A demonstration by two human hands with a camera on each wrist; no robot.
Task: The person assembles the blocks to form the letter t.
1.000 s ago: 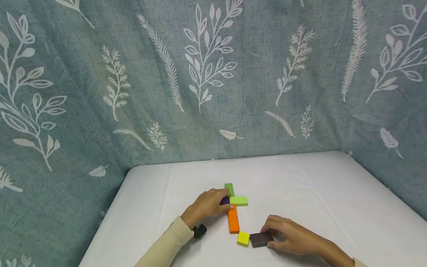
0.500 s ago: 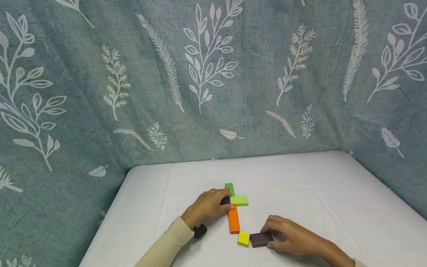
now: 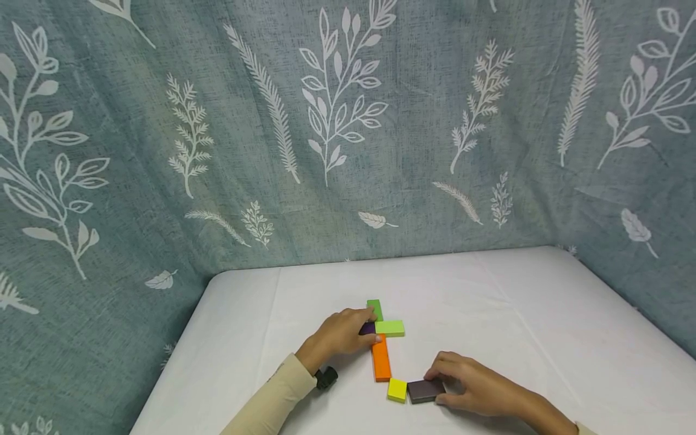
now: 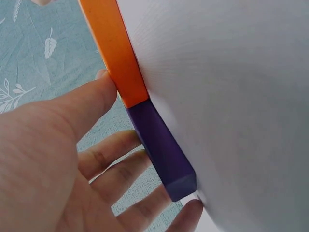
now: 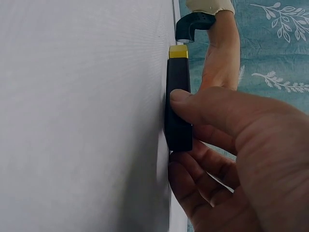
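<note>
My left hand (image 3: 342,331) reaches over a dark purple block (image 3: 367,328). In the left wrist view the fingers curl along the purple block (image 4: 161,147), while the thumb lies against the orange block (image 4: 117,53) close to where the two meet. Right of the purple block sits a light green block (image 3: 389,328), and a darker green block (image 3: 374,304) stands behind, near the fingertips. My right hand (image 3: 472,386) pinches a dark brown block (image 3: 421,391) between thumb and fingers; in the right wrist view that block (image 5: 178,79) looks almost black. Its left end adjoins a yellow block (image 3: 397,390).
All the blocks lie on a white-covered table (image 3: 544,338). A leaf-patterned grey-green cloth (image 3: 348,199) hangs behind it and at both sides. A black device (image 3: 326,377) is worn at the left wrist, low over the table.
</note>
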